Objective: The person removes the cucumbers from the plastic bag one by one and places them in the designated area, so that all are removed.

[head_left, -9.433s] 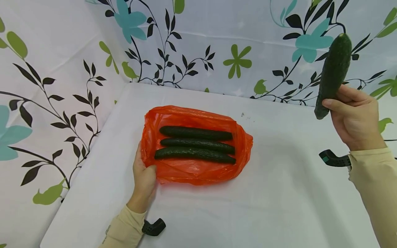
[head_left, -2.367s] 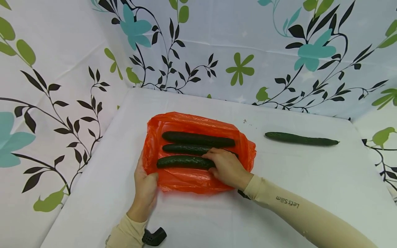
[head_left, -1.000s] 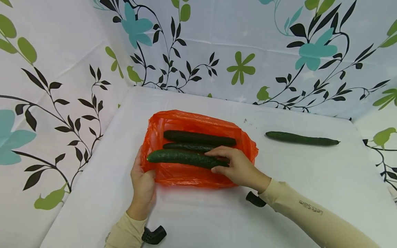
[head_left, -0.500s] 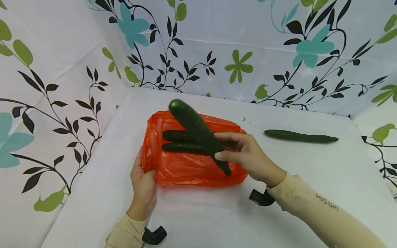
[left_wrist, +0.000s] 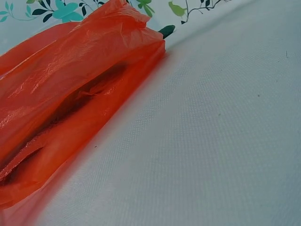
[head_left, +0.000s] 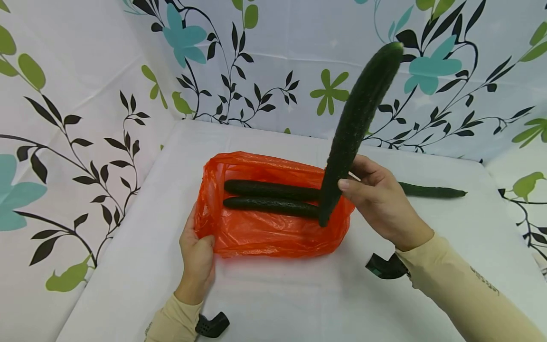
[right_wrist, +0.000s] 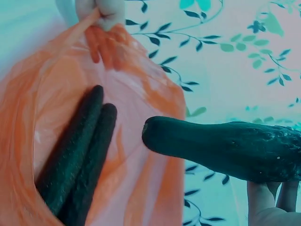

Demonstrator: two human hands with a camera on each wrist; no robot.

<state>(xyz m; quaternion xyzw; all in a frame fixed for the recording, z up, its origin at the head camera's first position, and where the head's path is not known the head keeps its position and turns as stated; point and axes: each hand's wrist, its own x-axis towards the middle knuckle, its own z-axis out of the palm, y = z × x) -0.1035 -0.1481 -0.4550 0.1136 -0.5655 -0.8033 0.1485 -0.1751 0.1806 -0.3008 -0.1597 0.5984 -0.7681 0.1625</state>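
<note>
My right hand (head_left: 384, 204) holds a dark green cucumber (head_left: 359, 118) near its lower end, tilted up above the right side of an orange-red plastic bag (head_left: 265, 237). The thumb and fingers pinch it. In the right wrist view that cucumber (right_wrist: 221, 146) stretches across to the right edge. My left hand (head_left: 197, 259) grips the bag's left rim, thumb over the edge; its fingers show through the plastic in the right wrist view. Inside the open bag lie two more cucumbers, an upper one (head_left: 273, 190) and a lower one (head_left: 269, 206), side by side.
Another cucumber (head_left: 436, 191) lies on the white table (head_left: 273, 304) at the right, partly hidden behind my right hand. A patterned cloth (head_left: 273, 57) with leaves and flowers hangs behind and at the left.
One cucumber was set on the table at the right earlier. Since then my right hand has lifted the front cucumber from the bag, raising and turning it rightward. The left hand stays at the bag.
</note>
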